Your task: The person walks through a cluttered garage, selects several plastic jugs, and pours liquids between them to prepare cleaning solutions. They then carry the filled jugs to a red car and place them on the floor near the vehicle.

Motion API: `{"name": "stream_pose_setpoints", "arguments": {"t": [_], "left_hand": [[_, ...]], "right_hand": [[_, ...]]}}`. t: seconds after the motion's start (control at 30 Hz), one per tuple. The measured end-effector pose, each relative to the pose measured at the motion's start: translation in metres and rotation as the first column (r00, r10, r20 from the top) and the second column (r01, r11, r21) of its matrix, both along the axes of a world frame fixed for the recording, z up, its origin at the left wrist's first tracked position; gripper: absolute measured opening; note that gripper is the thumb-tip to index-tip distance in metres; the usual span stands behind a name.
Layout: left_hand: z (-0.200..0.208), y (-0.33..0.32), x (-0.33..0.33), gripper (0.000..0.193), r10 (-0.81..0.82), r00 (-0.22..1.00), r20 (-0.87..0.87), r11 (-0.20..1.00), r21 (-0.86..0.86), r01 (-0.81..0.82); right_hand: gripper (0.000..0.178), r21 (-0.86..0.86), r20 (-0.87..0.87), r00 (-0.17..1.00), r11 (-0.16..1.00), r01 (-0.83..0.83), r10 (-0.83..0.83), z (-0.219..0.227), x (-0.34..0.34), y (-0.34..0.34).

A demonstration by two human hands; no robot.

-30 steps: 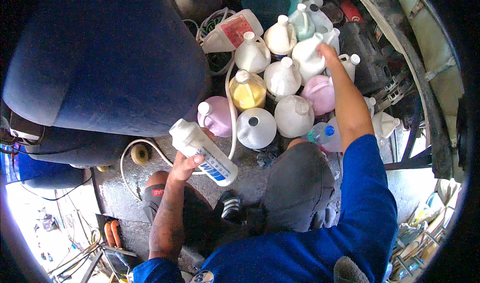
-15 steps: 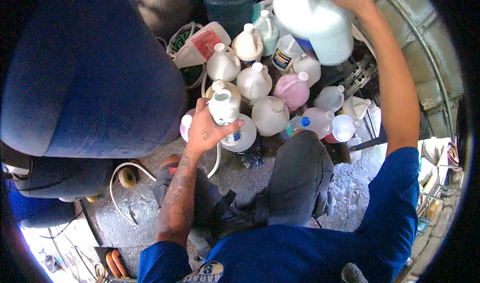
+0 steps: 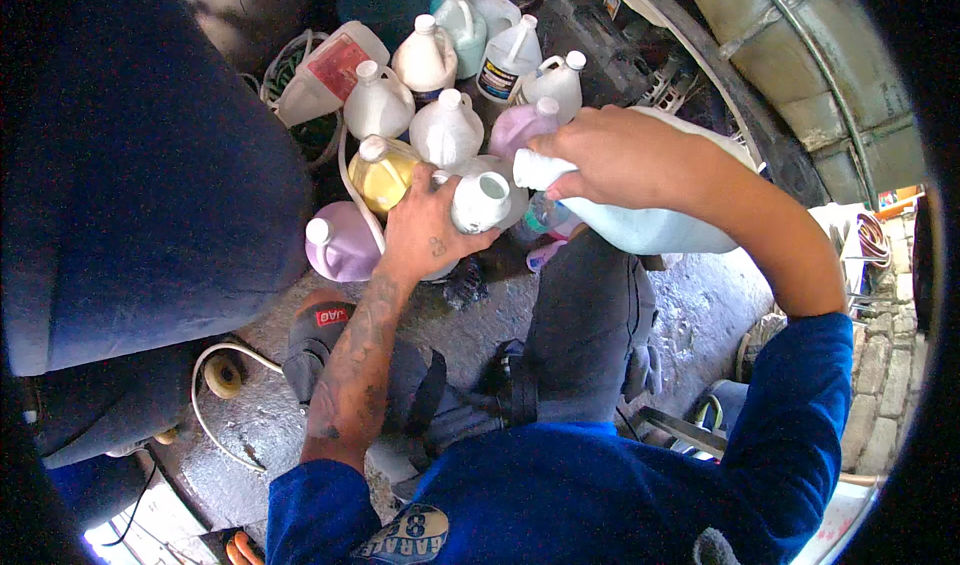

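Observation:
My left hand [image 3: 420,227] is closed around a white bottle [image 3: 478,208], whose uncapped round mouth faces up. Closed near the neck of a large jug [image 3: 660,227] of pale bluish liquid, my right hand [image 3: 610,150] holds it tipped on its side. The jug's white mouth points left, a short gap from the bottle's opening. No stream of liquid shows between them. Close to my left hand stand a yellow jug [image 3: 382,180] and a lilac jug [image 3: 345,245]. A pink-purple jug [image 3: 518,128] is partly hidden behind my right hand.
Several capped jugs stand beyond my hands, among them a white jug [image 3: 446,130] and a black-labelled jug [image 3: 507,60]. A dark blue padded seat [image 3: 150,185] fills the left side. A pale hose [image 3: 205,405] curls on the floor.
My right hand has come down with the large jug, tipping it sideways so its mouth is near the bottle. My left hand still holds the bottle. The view has shifted.

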State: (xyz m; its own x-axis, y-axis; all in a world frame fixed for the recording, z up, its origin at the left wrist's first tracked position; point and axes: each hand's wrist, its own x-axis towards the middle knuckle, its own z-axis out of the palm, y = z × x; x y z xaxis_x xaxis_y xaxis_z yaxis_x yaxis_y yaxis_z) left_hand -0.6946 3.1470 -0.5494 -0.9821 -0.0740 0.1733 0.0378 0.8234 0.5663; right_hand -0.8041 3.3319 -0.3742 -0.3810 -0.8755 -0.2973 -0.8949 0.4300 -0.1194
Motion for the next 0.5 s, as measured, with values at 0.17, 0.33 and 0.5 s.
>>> {"name": "stream_pose_setpoints", "arguments": {"t": [0.17,0.33,0.5], "left_hand": [[-0.014,0.009,-0.001,0.076,-0.097,0.993,0.070,0.994,0.048,0.094],[-0.027,0.018,-0.001,0.074,-0.188,0.971,0.148,0.982,0.046,0.183],[-0.030,0.016,-0.002,0.074,-0.193,0.975,0.110,0.973,0.151,0.175]], "right_hand": [[0.038,0.253,0.073,0.995,0.967,0.042,-0.062,-0.008,0.014,-0.008],[0.035,0.280,0.095,0.990,0.957,0.070,-0.100,-0.038,0.015,0.000],[0.035,0.250,0.234,0.969,0.968,0.024,-0.084,-0.028,-0.004,0.009]]}}
